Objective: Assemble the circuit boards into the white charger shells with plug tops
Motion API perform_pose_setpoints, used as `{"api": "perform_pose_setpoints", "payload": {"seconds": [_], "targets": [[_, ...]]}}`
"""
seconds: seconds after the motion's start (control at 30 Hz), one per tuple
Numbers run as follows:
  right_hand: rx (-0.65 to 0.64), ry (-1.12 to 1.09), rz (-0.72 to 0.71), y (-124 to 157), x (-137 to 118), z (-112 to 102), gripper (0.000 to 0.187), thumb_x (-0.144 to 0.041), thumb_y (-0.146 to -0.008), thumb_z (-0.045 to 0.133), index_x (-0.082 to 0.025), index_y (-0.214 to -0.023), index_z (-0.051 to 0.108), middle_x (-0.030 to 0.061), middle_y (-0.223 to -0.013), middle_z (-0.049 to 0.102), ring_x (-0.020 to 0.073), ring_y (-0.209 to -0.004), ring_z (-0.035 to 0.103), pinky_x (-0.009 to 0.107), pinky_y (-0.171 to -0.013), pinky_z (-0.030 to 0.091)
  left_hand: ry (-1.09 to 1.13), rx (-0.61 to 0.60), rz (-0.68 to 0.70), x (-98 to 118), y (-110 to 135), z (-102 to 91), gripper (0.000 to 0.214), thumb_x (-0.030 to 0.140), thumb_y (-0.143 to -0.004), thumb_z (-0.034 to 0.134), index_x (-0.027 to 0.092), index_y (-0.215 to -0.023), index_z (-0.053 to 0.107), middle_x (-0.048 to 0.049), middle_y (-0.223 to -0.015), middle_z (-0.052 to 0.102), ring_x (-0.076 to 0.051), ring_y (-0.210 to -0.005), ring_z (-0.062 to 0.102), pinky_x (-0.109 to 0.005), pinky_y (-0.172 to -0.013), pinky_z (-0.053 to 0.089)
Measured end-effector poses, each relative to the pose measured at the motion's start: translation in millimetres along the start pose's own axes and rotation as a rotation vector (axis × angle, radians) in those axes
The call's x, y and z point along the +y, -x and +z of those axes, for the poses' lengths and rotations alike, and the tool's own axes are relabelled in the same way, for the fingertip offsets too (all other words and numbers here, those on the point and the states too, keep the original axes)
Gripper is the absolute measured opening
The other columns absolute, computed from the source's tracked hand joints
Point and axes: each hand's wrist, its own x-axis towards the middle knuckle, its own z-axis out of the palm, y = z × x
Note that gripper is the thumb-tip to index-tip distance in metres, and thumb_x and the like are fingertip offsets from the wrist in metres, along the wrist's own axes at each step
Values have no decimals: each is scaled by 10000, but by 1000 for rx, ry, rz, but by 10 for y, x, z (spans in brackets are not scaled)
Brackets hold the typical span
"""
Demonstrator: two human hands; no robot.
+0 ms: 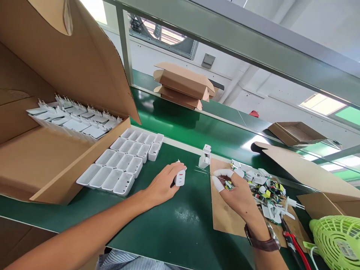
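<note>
The left hand rests on the green table, with the fingers curled loosely around a white charger which stands upright on the surface; the thumb and fingertips touch its sides, so the hand is half closed on it. The right hand, with white finger cots on the thumb and index finger, pinches a small circuit board (green and yellow parts are visible) between those two fingertips, above a sheet of cardboard. Just to the right of it lies a heap of loose boards and white shells.

Far of the two hands, another white shell stands alone on the table. To the left, a row of empty white shells lies beside an open carton which holds more chargers in a tray.

In my judgement, the small board can slip from the cot-covered fingertips, because the grip is only at its edge. The upright charger could also tip over if the left hand pushes it from the side. The sleeve-free wrist with the watch is near the heap and may scatter the parts.
</note>
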Motion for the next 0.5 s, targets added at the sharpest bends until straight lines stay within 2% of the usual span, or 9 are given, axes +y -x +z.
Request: {"api": "perform_pose_setpoints", "payload": {"seconds": [0.13, 0.3, 0.43, 0.5], "targets": [[16, -152, -1, -91, 7, 105, 145, -346, -900, 573, -234, -873, 661, 40, -787, 732, 200, -678, 689, 336, -668, 604, 14, 0, 16, 24, 11, 10, 635, 40, -866, 577, 274, -1446, 466, -96, -1465, 590, -285, -1373, 567, -498, -1121, 525], [-29, -244, -34, 1, 155, 371, 131, -290, -939, 543, -225, -944, 656, 61, -886, 737, 192, -736, 699, 324, -675, 621, 30, -7, 5, 53, 11, 7, 625, 72, -901, 584, 283, -1470, 436, -96, -1471, 590, -273, -1374, 569, -487, -1124, 526], [-97, -274, -67, 75, 305, 538, 181, -230, -956, 512, -234, -1015, 683, 62, -1015, 757, 186, -859, 738, 326, -781, 641, 13, -30, -22, 61, 6, -8, 632, 88, -909, 599, 290, -1481, 423, -89, -1491, 579, -263, -1381, 567, -470, -1130, 522], [-120, -278, -38, 94, 352, 574, 196, -250, -966, 522, -244, -1011, 712, 55, -1022, 779, 198, -896, 757, 348, -842, 646, -2, -44, -32, 68, -3, -18, 638, 96, -908, 612, 298, -1482, 419, -80, -1492, 582, -255, -1385, 564, -457, -1136, 518]]}}
